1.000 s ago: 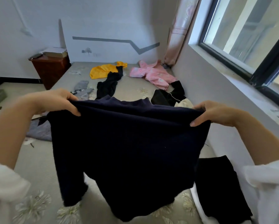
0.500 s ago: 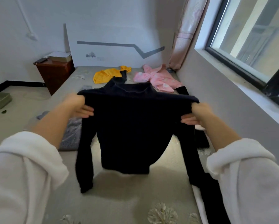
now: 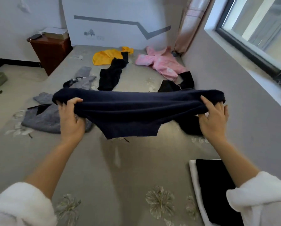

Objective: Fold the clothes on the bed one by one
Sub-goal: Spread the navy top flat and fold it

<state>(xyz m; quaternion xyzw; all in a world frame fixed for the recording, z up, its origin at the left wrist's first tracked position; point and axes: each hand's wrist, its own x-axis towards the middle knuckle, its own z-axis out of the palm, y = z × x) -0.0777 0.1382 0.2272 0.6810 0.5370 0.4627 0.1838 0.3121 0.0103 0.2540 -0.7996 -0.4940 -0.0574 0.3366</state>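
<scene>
Navy sweater [image 3: 136, 108] held up over the middle of a grey, flower-printed bed [image 3: 104, 168], stretched between two hands. Other clothes lie loose on the bed beyond it. A crumpled grey garment [image 3: 43, 118] sits just behind and beside the left hand [image 3: 70, 118]. A black garment [image 3: 110, 75] lies further back in the centre, with a yellow garment [image 3: 106, 56] behind it and a pink garment [image 3: 161, 62] to the right of that. Another black piece [image 3: 177, 84] peeks over the sweater's top edge near the wall. At the near right corner a folded black item [image 3: 214, 185] rests on a folded white one [image 3: 193, 176]. A dark wooden bedside cabinet [image 3: 50, 49] stands at the far left, and a window [image 3: 258, 30] is in the right-hand wall. The sweater hides part of the clothes directly behind it. Its long axis runs left to right across the view, gathered into a thick horizontal band. A loose flap hangs from the middle, pointing down toward the bed. The left hand grips the left end with its fingers curled into the fabric. The right hand [image 3: 213, 118] grips the right end, thumb over the top. Both forearms reach forward from white fleecy sleeves [image 3: 22, 207].
</scene>
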